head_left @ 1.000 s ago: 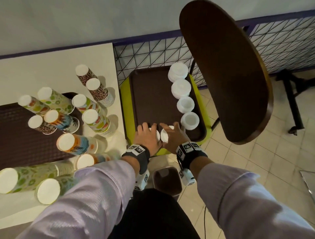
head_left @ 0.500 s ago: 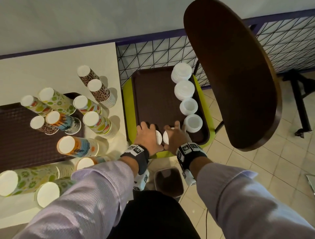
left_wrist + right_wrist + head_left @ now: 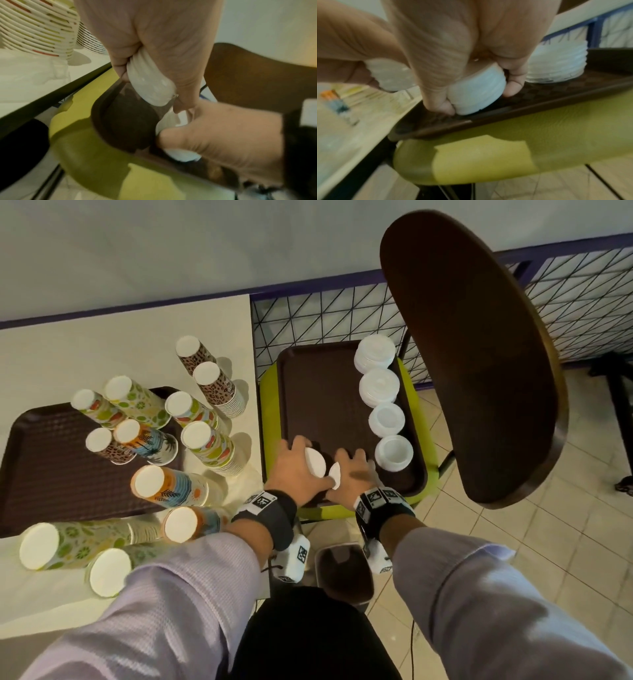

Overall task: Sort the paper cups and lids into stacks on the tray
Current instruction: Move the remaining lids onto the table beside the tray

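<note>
Brown tray (image 3: 308,392) on a green seat (image 3: 270,405) lies under both hands. Left hand (image 3: 294,470) grips a tilted lid stack (image 3: 315,462); right hand (image 3: 352,474) grips another (image 3: 476,93), nearly upright, just beside it.

Cup stacks (image 3: 205,445) are set on the bench (image 3: 102,350) at left, some on a tray (image 3: 41,474). At right, a 2nd tray (image 3: 318,392) is laid on a chair seat (image 3: 419,419), w/ lid stacks (image 3: 378,386) lined along its right edge.
</note>
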Demonstrator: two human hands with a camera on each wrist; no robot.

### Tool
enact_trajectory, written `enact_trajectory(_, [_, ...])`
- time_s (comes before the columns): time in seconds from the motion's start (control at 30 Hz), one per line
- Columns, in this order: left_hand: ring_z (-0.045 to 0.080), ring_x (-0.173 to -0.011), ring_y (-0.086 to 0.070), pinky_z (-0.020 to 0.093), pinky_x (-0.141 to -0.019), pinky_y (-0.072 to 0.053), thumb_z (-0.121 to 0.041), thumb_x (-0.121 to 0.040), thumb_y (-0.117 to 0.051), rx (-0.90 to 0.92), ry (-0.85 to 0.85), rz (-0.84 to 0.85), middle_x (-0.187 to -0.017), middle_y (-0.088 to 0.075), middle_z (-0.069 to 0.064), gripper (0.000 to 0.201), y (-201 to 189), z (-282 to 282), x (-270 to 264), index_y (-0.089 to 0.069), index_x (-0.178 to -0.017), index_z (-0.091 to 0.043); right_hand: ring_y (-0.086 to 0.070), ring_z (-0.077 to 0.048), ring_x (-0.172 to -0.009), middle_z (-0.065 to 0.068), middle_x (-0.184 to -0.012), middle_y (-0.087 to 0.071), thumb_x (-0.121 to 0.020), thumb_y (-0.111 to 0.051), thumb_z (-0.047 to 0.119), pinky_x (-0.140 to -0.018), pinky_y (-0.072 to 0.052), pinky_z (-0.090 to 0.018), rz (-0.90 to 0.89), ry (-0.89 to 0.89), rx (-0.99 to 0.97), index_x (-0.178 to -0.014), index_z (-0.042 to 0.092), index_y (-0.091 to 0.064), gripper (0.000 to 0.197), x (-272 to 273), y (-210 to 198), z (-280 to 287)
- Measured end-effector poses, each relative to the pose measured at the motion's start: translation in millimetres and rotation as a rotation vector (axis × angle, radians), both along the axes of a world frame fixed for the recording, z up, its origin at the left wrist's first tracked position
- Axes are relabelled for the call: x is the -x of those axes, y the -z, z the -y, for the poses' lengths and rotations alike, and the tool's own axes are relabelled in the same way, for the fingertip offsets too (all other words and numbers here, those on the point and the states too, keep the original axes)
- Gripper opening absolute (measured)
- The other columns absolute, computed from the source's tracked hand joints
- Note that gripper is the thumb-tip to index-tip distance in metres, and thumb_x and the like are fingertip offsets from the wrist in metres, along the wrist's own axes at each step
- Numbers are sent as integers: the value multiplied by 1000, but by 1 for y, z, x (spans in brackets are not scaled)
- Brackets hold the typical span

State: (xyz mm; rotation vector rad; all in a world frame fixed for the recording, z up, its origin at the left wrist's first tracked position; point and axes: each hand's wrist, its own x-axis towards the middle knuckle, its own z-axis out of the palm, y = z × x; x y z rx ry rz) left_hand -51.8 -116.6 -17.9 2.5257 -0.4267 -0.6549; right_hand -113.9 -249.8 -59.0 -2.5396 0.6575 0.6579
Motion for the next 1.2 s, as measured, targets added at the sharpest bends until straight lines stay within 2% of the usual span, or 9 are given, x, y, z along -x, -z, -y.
enact_trajectory(0.13, [21, -102, -48, 28, -86, -40, -42, -62, -93, 181, -175, -7, -113, -45, 1, 75, -36, -3, 13, -52, -121, -22, -56, -33, -87, -9, -118, -39, -68, -78, 38, -74, -50, -36, 116, 119, -136, -125, 30, -38, 70, 5, -17, 2])
enact_trajectory(0.27, [18, -106, -50, 30, -81, -39, -48, -65, -89, 264, -152, 78, -114, -53, 1, 67, -82, -18, 28, -49, -115, -28, -45, -21, -74, -10, -109, -48, -72, -77, 39, -58, -35, -25, 286, 165, -177, -120, 31, -49, 56, 13, -41, 9])
enact_trajectory(0.47, [14, -103, -52, 29, -79, -40, -40, -69, -88, 340, -149, 192, -111, -55, -5, 60, -152, -65, 42, -52, -115, -31, -61, -21, -96, -3, -111, -60, -52, -76, 49, -81, -56, -37, 539, 356, -426, -104, 44, -53, 57, 14, -97, 6])
enact_trajectory(0.63, [6, -107, -56, 18, -85, -42, -34, -72, -89, 402, -171, 229, -117, -59, -12, 57, -198, -126, 46, -55, -118, -34, -60, -11, -94, 9, -106, -60, -72, -83, 24, -66, -61, -33, 729, 373, -654, -109, 38, -59, 45, 19, -166, -26])
enact_trajectory(0.73, [2, -99, -60, 28, -82, -51, -33, -72, -90, 438, -199, 246, -112, -61, -16, 53, -223, -169, 42, -59, -114, -37, -62, -16, -100, 6, -110, -62, -69, -87, 39, -68, -62, -37, 790, 309, -785, -106, 39, -63, 45, 18, -208, -59])
enact_trajectory(0.83, [0, -97, -61, 16, -79, -50, -37, -73, -91, 446, -245, 284, -111, -64, -15, 51, -239, -216, 28, -60, -114, -35, -65, -28, -101, 1, -109, -66, -67, -74, 62, -66, -56, -41, 742, 333, -960, -99, 34, -69, 43, 10, -242, -99])
enact_trajectory(0.97, [-5, -88, -58, 20, -72, -48, -38, -75, -91, 514, -337, 339, -105, -62, -15, 50, -248, -283, 2, -60, -114, -32, -63, -26, -92, -6, -106, -69, -86, -41, 44, -61, -47, -31, 690, 389, -1303, -106, 16, -69, 44, -4, -269, -150])
enact_trajectory(1.07, [-11, -82, -57, 14, -68, -50, -44, -71, -91, 574, -375, 351, -102, -61, -16, 54, -250, -338, -18, -60, -115, -32, -61, -33, -111, -14, -124, -66, -81, -46, 22, -69, -56, -37, 698, 371, -1421, -117, 12, -67, 43, -18, -285, -192])
enact_trajectory(1.2, [-2, -91, -58, 31, -77, -57, -47, -69, -91, 593, -422, 326, -103, -58, -17, 60, -243, -425, -51, -60, -117, -30, -60, -39, -124, -22, -130, -64, -77, -53, 9, -97, -54, -50, 772, 410, -1445, -123, 9, -67, 49, -46, -296, -267])
